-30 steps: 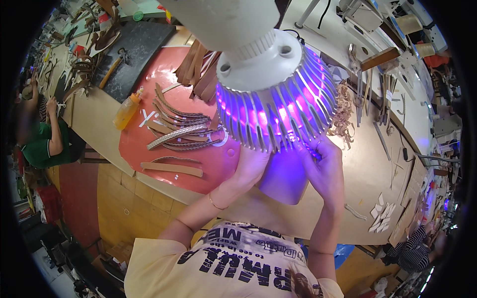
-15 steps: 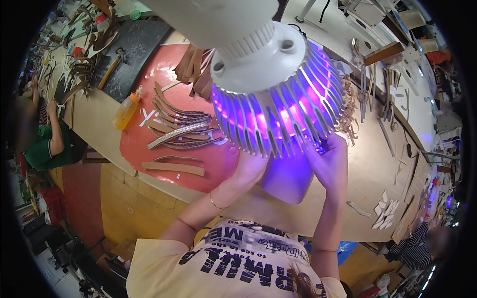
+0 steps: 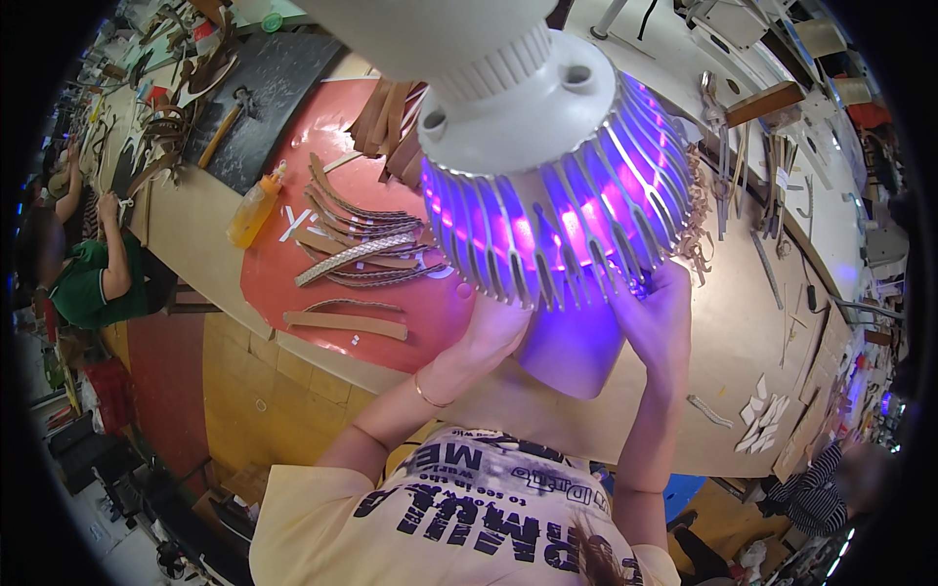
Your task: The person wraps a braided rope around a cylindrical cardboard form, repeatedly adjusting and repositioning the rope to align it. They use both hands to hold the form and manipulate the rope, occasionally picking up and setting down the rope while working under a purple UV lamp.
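Note:
A large lamp (image 3: 552, 230) with a white neck and a ribbed metal head glows violet and blue in front of my work area. Below its rim is my left hand (image 3: 496, 327), its fingers hidden behind the lamp. On the other side, my right hand (image 3: 662, 313) has its fingers curled, with a small shiny thing by them that may be a ring. Anything pinched there is hidden. Between my hands, a smooth panel with a rounded lower edge (image 3: 572, 361) lies in the blue light; I cannot make out what it is.
To the left, a red mat (image 3: 264, 293) bears braided strips (image 3: 357, 259), flat brown strips (image 3: 347, 324) and an orange squeeze bottle (image 3: 254, 213). Beyond lies a hammer (image 3: 223, 132) on a black slab (image 3: 283, 73). Pale cut pieces (image 3: 762, 418) lie right. Other people sit at both sides.
The whole view has shifted slightly, so the lamp and table appear a little displaced. Both my hands stay under the lamp in nearly the same pose.

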`<state>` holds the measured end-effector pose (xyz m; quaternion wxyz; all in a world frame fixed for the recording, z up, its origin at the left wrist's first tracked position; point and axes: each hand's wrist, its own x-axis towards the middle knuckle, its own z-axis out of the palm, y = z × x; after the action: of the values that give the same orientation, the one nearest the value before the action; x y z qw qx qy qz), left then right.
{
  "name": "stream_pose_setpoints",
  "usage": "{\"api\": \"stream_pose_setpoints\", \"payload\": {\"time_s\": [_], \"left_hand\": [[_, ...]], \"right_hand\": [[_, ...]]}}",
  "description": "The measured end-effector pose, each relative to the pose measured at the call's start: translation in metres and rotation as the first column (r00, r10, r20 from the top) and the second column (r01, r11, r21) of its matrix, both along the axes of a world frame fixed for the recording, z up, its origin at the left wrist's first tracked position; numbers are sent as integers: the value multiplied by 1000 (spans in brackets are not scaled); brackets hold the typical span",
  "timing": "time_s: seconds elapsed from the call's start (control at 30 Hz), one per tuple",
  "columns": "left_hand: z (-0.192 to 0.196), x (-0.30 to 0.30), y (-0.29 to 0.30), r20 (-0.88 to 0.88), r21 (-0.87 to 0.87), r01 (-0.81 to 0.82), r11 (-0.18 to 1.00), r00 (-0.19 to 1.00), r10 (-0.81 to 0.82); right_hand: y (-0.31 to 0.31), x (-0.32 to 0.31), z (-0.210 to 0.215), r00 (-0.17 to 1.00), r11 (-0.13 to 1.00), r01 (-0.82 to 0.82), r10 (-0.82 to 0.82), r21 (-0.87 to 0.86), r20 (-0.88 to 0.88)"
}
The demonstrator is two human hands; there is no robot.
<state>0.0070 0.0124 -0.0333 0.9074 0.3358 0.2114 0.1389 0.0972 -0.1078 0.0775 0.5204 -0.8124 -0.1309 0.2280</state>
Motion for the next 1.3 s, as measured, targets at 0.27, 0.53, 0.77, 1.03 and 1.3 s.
{"api": "stream_pose_setpoints", "payload": {"time_s": [0.27,0.53,0.77,1.03,1.3], "left_hand": [[12,2,5,51,-33,-12,999,999,14],[1,2,8,-14,-66,-33,997,999,32],[-1,3,13,-61,75,22,997,998,-18],[7,10,13,-93,-97,-4,995,996,-5],[11,15,10,-126,-85,-17,996,992,6]], "right_hand": [[0,1,-4,1000,1000,-3,3,29,11],[1,3,-7,999,999,-29,29,30,14],[-1,7,-3,995,999,-5,10,-48,98],[-8,12,-12,998,999,45,-45,-3,48],[-8,13,-13,997,994,74,-72,78,-29]]}}
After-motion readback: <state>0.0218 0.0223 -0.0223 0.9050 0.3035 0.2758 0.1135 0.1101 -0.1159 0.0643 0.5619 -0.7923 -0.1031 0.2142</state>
